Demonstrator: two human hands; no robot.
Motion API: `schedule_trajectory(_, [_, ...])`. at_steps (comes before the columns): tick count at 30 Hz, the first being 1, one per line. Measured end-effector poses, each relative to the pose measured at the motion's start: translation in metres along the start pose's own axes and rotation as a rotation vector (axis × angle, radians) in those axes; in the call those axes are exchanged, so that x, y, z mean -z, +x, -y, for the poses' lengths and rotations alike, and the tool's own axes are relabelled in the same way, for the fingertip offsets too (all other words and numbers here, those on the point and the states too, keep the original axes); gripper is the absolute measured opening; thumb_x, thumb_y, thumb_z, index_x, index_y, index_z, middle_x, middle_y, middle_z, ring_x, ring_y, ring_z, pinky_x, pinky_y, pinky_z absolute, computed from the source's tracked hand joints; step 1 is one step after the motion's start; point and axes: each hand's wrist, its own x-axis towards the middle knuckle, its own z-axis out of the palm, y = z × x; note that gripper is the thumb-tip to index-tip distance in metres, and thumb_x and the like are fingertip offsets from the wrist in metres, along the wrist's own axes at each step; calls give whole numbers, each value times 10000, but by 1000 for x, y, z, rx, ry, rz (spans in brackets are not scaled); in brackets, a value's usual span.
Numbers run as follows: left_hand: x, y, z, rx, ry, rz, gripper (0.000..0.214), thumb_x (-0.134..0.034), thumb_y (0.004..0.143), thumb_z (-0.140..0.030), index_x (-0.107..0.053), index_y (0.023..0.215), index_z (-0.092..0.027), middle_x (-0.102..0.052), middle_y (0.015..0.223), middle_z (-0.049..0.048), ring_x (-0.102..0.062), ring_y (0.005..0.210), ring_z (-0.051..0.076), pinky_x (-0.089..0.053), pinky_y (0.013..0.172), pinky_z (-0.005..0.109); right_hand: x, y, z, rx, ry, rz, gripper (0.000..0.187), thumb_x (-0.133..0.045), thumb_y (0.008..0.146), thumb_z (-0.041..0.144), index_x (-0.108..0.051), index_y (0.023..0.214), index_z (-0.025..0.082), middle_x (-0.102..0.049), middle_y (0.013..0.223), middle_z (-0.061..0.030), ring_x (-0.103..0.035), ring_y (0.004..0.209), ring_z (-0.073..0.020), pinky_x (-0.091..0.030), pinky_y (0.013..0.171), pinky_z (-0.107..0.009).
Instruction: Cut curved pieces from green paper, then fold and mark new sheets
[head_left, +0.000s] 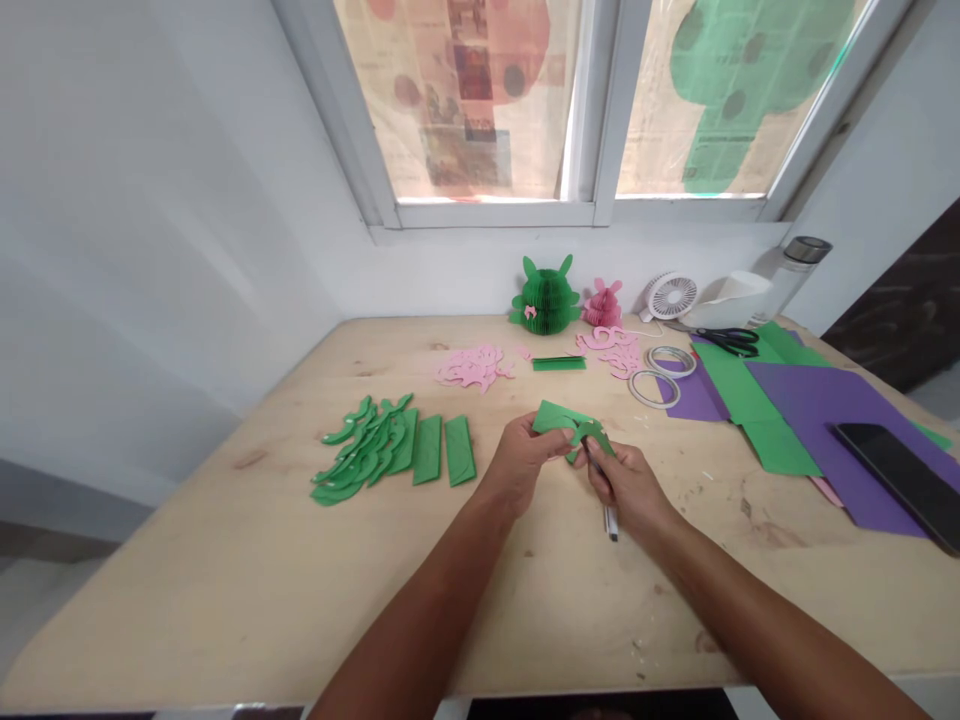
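Observation:
My left hand is closed on a piece of green paper, its thumb lying on top. On the paper's right side, my right hand is pinched around a slim tool with a dark part between the fingers. Its white, black-tipped end sticks out below the hand; the kind of tool cannot be told. A curved green strip bends up from the paper by the right fingertips. To the left lie curved green paper cutouts and folded green strips.
Pink paper cutouts lie farther back, near a green honeycomb paper figure and a pink one. Toward the right are tape rolls, black-handled scissors, a small fan, a bottle, purple sheets and a phone.

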Motion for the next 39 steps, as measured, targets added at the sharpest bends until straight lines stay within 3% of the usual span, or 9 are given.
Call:
schedule_trajectory(16, [6,4,4,-23,37,-12,232,-752,600,-324,-641,688,-141,-596,648,8,-529,628,128,-412,682,295,1,1,-4,-10,-46,-22,479,-568,770,627,-601,688,156,-332,369,90,-206,336,-54,-129,363,-225])
schedule_trajectory(39, [13,11,11,-86,66,22,208,-739,624,-314,-647,678,-135,-624,659,25,-550,634,143,-411,657,293,0,0,-4,-6,-80,-37,359,-573,768,510,-603,690,161,-359,382,86,-223,362,-58,-133,387,-221])
